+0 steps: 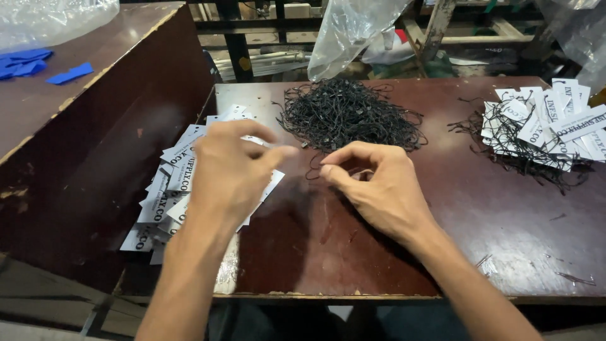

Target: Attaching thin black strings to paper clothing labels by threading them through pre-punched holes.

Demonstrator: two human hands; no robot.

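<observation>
My left hand (230, 167) hovers over a spread of white paper tags (170, 183) at the table's left edge, thumb and fingers pinched toward the middle. My right hand (379, 186) sits beside it, fingertips pinched on a thin black string loop (314, 169) that hangs between both hands. Whether the left fingers also grip the string is unclear. Just beyond the hands lies a heap of black strings (344, 113).
The dark brown table (442, 252) carries a pile of white tags threaded with strings (543, 126) at the far right. A taller brown surface (76, 95) with blue pieces (38, 66) stands at left. Clear plastic bags (347, 31) hang behind the table.
</observation>
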